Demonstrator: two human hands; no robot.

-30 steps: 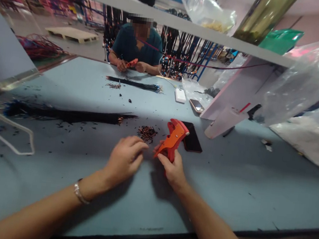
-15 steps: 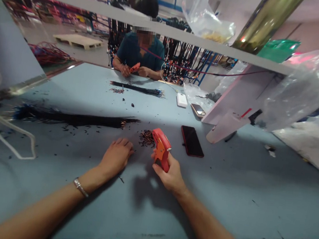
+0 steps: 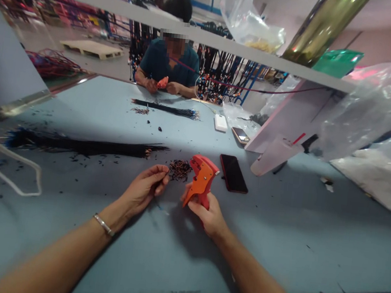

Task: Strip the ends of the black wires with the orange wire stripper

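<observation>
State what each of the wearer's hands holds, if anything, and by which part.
The right hand grips the red and orange pistol-shaped tool by its handles. Whether the left hand pinches anything thin cannot be told.

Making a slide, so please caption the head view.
Right hand gripping a red-orange tool, left hand beside small scraps on a table.

No readable lettering, faint dark marking (image 3: 185,292) on blue table (image 3: 275,249), illegible
</observation>
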